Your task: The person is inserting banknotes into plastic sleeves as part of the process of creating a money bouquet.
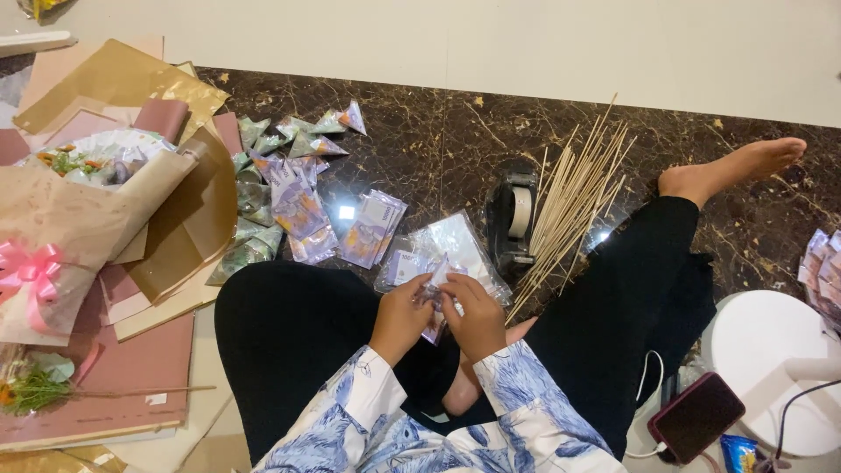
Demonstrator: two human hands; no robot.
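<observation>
Both hands are working close together over the lap: the left hand (401, 317) and the right hand (477, 320) have their fingertips pinched on one small plastic-sleeved banknote (434, 293), thumbs on top, fingers curled beneath, the note's near edge hidden between them. Just beyond the fingertips lies a loose stack of clear sleeves (455, 250), its edges overlapping on the dark marble floor (438, 131). To the right of the fingers, a black tape dispenser (517, 215) stands beside a fanned bundle of wooden skewers (574, 197), whose near tips reach almost to the right knuckles. To the left, sleeved notes (375, 228) and folded note cones (280, 175) scatter out toward a wrapped bouquet (79, 201) with a pink bow. Bare marble shows farther out, past the sleeves. Down right of the wrists, a phone (696, 416) rests by a white round stool (771, 350).
</observation>
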